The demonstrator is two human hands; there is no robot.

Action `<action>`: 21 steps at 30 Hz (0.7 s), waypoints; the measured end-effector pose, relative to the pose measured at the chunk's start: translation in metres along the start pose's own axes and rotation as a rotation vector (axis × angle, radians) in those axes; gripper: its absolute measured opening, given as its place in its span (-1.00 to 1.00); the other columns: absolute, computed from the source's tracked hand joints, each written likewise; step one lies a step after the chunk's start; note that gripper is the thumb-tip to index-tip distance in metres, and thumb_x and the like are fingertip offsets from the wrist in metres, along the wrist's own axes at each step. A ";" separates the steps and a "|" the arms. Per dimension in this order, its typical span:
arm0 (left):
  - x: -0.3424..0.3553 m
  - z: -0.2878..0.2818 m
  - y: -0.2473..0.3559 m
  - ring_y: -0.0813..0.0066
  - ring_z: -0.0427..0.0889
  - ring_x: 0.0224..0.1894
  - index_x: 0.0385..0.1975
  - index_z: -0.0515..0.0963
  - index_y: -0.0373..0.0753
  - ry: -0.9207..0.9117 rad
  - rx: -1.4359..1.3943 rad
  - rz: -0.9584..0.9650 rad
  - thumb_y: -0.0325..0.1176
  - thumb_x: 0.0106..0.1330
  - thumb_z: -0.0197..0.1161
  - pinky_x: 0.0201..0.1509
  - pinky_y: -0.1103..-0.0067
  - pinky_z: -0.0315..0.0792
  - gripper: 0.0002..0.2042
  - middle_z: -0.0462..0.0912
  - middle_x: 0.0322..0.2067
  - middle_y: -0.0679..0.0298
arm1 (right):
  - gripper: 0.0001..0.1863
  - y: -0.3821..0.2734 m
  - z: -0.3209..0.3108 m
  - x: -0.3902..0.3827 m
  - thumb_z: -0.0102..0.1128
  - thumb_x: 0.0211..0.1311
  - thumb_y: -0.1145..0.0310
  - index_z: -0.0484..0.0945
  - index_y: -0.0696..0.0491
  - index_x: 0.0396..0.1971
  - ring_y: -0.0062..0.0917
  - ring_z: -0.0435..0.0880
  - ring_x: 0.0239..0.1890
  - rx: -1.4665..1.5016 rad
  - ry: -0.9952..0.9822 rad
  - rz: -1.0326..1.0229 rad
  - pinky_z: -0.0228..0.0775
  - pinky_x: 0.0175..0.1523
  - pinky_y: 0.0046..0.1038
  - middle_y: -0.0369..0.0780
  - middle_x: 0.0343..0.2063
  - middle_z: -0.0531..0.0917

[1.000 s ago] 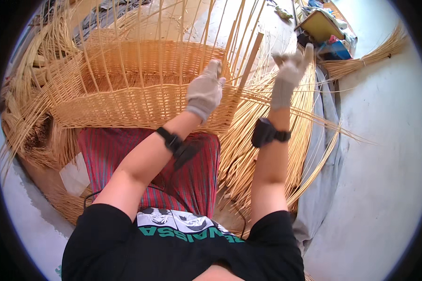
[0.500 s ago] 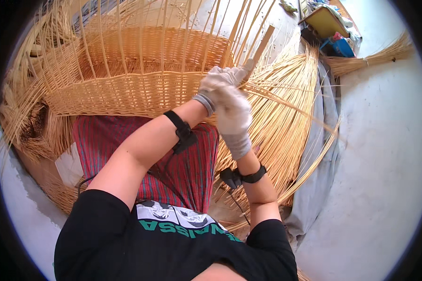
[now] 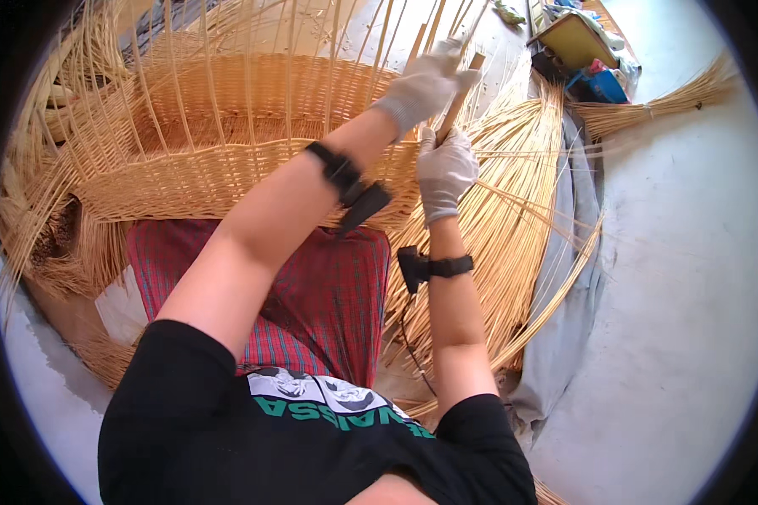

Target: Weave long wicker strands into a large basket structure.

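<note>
A large woven wicker basket (image 3: 253, 181) lies in front of me, with tall thin stakes standing up from its near rim. My right hand (image 3: 448, 172), in a pale work glove, is closed at the basket's right corner around wicker strands (image 3: 522, 200) that trail off to the right. A flat wooden stake (image 3: 461, 97) rises right beside its thumb. Farther up, my left hand (image 3: 425, 82), gloved as well, reaches past the corner among the upright stakes. Its fingers are smeared by motion, so their grip is unclear.
A red striped cloth (image 3: 312, 295) covers my lap below the basket. Loose wicker rods (image 3: 514, 227) fan out on the right over a grey sheet (image 3: 556, 345). A tied bundle (image 3: 657, 109), a blue container (image 3: 605, 86) and more rods (image 3: 101, 50) lie farther off.
My hands were together at the basket's corner and are now apart. The left has moved up and away, the right slightly up and right. The basket has shifted slightly.
</note>
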State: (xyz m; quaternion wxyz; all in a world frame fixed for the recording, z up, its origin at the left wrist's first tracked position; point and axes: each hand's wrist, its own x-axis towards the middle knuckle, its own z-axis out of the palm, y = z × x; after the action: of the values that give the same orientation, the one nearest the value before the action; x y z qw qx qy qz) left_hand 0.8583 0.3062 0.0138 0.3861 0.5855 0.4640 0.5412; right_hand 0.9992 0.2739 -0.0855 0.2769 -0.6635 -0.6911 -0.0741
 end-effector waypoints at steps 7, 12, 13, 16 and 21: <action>-0.070 -0.020 -0.030 0.27 0.53 0.26 0.38 0.35 -0.25 -0.288 0.213 0.309 -0.07 0.40 0.33 0.38 0.42 0.38 -0.36 0.55 0.25 0.11 | -0.69 0.131 0.069 0.068 0.26 0.25 0.03 0.64 -0.01 -0.29 -0.17 0.64 -0.42 -0.212 -0.009 -0.353 0.50 -0.23 -0.15 -0.13 -0.51 0.64; -0.238 -0.167 -0.072 0.52 0.61 0.09 0.04 0.62 -0.31 -0.099 0.118 -0.269 -0.38 0.45 0.25 0.22 0.54 0.50 -0.75 0.71 0.00 0.25 | -0.38 0.218 0.082 0.128 0.18 0.27 -0.22 0.65 0.04 0.01 -0.03 0.70 -0.06 -0.309 -0.080 0.073 0.52 0.00 -0.09 0.05 -0.14 0.73; -0.267 -0.192 -0.074 0.53 0.63 0.04 0.01 0.63 -0.31 0.074 0.272 -0.358 -0.39 0.44 0.25 0.18 0.57 0.52 -0.77 0.72 -0.03 0.27 | -0.32 0.217 0.085 0.130 0.24 0.23 -0.22 0.60 0.08 0.06 -0.03 0.69 -0.04 -0.310 -0.078 0.239 0.52 0.00 -0.09 0.08 -0.14 0.72; -0.332 -0.250 -0.069 0.47 0.66 -0.38 -0.15 0.66 -0.32 0.664 0.045 -0.424 -0.37 0.44 0.25 -0.28 0.59 0.61 -0.84 0.73 -0.32 0.21 | -0.44 0.167 0.089 0.110 0.37 0.24 0.17 0.49 0.19 0.13 -0.16 0.73 -0.11 0.055 0.336 0.081 0.56 0.00 -0.22 0.01 -0.12 0.73; -0.377 -0.306 -0.068 0.47 0.60 -0.33 0.00 0.57 -0.31 1.066 -0.189 -0.080 -0.38 0.43 0.27 -0.25 0.55 0.50 -0.77 0.71 -0.30 0.24 | -0.73 -0.046 0.042 -0.024 0.01 0.49 0.44 0.60 0.20 0.04 -0.32 0.64 0.01 0.744 -0.262 -0.373 0.42 0.23 -0.32 -0.13 -0.08 0.69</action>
State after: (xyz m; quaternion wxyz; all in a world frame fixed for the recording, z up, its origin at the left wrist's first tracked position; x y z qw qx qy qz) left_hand 0.5520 -0.0535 -0.1192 0.1686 0.1743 0.5667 0.7875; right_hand 0.9427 0.2680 -0.1198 0.3890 -0.3862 -0.8079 0.2162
